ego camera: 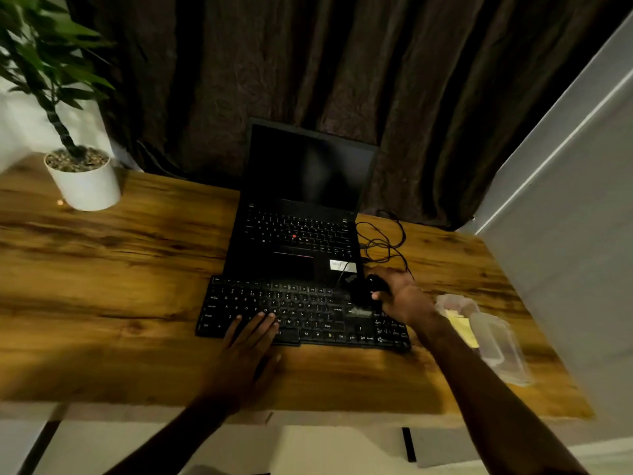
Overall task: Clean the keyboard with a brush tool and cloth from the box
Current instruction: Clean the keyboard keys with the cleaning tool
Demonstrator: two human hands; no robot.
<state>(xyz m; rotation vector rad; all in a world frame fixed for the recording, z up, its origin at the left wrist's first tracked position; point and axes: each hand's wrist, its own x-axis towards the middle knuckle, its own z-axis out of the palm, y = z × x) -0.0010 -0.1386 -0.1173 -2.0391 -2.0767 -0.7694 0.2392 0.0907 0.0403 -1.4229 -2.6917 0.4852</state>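
**Key legends readable, sticker not**

On the black keyboard (pixel 301 313) I can read white key legends: Q, W, E, R, then A, S, D, F, G below, plus Alt and Ctrl. The white sticker (pixel 342 265) on the laptop (pixel 298 234) carries handwriting I cannot read.

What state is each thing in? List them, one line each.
laptop: open, screen dark.
keyboard: flat on the table, before the laptop.
brush tool: gripped, bristles on the keys.
right hand: holds the brush tool.
left hand: fingers straight, pressing the keyboard.
cloth: yellow, at the box, unused.
box: clear; too blurred to tell if open.
cable: loosely tangled.
potted plant: upright.
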